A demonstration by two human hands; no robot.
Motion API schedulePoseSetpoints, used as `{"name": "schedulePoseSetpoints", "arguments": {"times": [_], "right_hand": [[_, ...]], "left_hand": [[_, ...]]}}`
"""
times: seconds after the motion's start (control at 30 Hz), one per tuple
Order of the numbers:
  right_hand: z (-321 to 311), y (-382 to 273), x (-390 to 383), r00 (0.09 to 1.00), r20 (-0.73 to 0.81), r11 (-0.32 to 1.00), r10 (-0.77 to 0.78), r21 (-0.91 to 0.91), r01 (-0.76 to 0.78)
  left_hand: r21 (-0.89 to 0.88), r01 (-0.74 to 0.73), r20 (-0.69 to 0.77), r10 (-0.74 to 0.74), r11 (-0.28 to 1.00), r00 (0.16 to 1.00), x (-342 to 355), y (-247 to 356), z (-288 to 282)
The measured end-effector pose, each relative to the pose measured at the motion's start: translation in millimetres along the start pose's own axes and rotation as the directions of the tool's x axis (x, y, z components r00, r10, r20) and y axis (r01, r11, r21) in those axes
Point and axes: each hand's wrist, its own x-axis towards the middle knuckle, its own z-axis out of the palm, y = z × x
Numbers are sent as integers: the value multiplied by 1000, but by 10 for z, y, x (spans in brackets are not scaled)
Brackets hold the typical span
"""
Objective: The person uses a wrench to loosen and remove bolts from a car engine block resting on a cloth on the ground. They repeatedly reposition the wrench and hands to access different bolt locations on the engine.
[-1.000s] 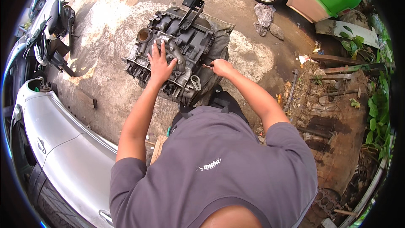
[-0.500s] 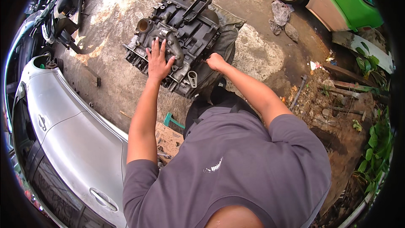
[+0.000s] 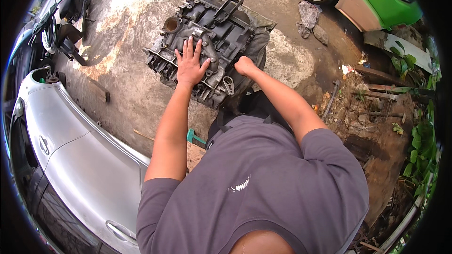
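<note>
A dark, greasy engine (image 3: pixel 207 42) lies on a grey cloth (image 3: pixel 262 30) on the ground in front of me. My left hand (image 3: pixel 190 69) rests on its upper side with the fingers spread, below a round port (image 3: pixel 172 24) and beside a curved metal pipe. At the engine's right side, my right hand (image 3: pixel 245 67) is closed in a fist; whatever is in its fingers is hidden. A small slotted metal bracket (image 3: pixel 228 85) sits on the near edge between my hands. A black bracket (image 3: pixel 230 0) sticks up at the far end.
A silver car (image 3: pixel 84 155) stands close on my left, with a motorbike (image 3: pixel 63 23) beyond it. Far right is a green vehicle (image 3: pixel 391 0). Crumpled plastic (image 3: pixel 309 15) lies near its wheel. Wood scraps, rubble and plants (image 3: pixel 419 155) line the right side.
The engine has shifted or tipped a little to the right, and both hands have moved right with it. My left hand stays flat on it; my right stays closed.
</note>
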Motion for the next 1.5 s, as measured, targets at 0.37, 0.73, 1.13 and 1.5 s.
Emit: {"name": "schedulePoseSetpoints", "arguments": {"times": [0.37, 0.73, 1.13, 1.5], "right_hand": [[-5, 83, 47, 998, -5, 992, 62, 111, -61], [-71, -245, -71, 974, -131, 960, 185, 236, -151], [173, -270, 28, 941, -37, 809, 336, 523, -268], [37, -294, -77, 952, -67, 807, 299, 550, -215]], "left_hand": [[-27, -11, -30, 10, 1000, 1000, 10, -2, -8], [-11, 2, -5, -2, 1000, 1000, 9, 21, -25], [-11, 7, -12, -7, 1000, 1000, 0, 5, 15], [-18, 20, 21, -19, 1000, 1000, 10, 16, -10]]}}
